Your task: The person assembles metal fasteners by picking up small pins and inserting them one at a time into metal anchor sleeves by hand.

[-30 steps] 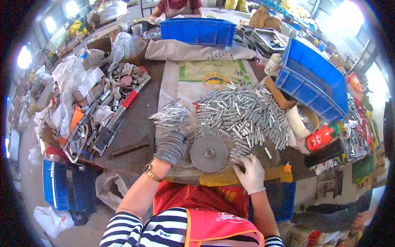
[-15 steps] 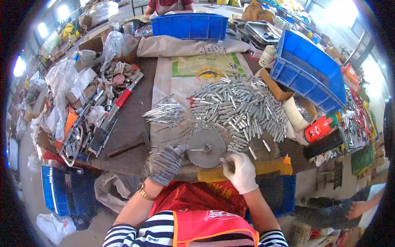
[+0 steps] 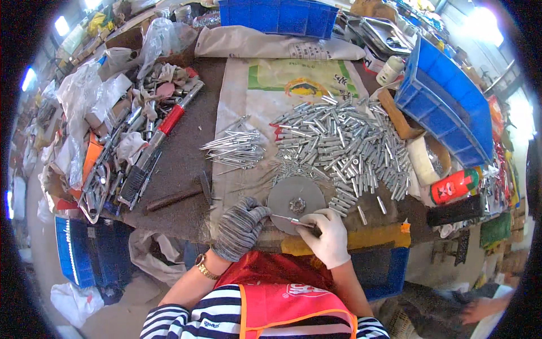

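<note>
My left hand (image 3: 240, 229), in a grey striped knit glove, pinches one end of a thin metal rod (image 3: 284, 217) over the near part of a round grey disc (image 3: 282, 195). My right hand (image 3: 327, 240), in a white glove, is closed at the rod's other end on a small metal piece (image 3: 305, 224), partly hidden by the fingers. Rod and piece appear to meet. Tiny metal parts (image 3: 297, 204) lie in the disc's middle. Beyond the disc spreads a large heap of metal sleeves (image 3: 350, 141). To its left lies a small bundle of thin metal rods (image 3: 234, 150).
A hammer (image 3: 178, 199) rests left of the disc. Tools, plastic bags and scraps crowd the table's left side, with a red-handled bar (image 3: 172, 120). Blue bins (image 3: 279, 18) stand at the back and tilted at the right (image 3: 446, 107), near a red-green can (image 3: 454, 186).
My right hand has brought its small piece up to the rod in my left hand, and the two hands now work end to end. The view has shifted slightly.
</note>
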The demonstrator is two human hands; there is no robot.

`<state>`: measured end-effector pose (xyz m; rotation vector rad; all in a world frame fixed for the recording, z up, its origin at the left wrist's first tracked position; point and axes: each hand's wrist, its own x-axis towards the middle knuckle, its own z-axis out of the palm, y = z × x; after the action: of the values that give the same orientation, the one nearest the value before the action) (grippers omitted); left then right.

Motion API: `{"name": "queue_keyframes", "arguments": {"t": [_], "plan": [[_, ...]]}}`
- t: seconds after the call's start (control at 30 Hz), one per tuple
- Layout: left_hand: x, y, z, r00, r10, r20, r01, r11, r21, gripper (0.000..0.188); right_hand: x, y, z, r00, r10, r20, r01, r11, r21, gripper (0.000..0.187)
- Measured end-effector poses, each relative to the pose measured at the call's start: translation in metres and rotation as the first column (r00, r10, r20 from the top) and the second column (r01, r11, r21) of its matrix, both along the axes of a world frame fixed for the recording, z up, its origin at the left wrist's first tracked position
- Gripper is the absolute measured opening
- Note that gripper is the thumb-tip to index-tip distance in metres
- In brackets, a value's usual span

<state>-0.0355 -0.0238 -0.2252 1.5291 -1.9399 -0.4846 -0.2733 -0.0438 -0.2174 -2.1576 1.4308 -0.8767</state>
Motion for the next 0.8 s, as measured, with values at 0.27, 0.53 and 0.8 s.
{"name": "queue_keyframes", "arguments": {"t": [0.27,0.53,0.8], "plan": [[0.004,-0.004,0.000,0.998,-0.058,0.025,0.058,0.998,-0.014,0.026,-0.001,-0.001,-0.002,1.000,-0.005,0.015,0.005,1.000,0.016,0.023],[0.003,-0.007,0.002,0.995,-0.084,0.048,0.086,0.995,-0.049,0.026,-0.001,0.002,-0.004,1.000,-0.011,-0.022,0.011,1.000,-0.006,0.027],[0.003,-0.009,0.009,0.997,-0.076,-0.010,0.076,0.987,0.139,0.022,-0.002,0.002,-0.006,1.000,-0.005,-0.013,0.004,1.000,-0.017,0.026]]}}
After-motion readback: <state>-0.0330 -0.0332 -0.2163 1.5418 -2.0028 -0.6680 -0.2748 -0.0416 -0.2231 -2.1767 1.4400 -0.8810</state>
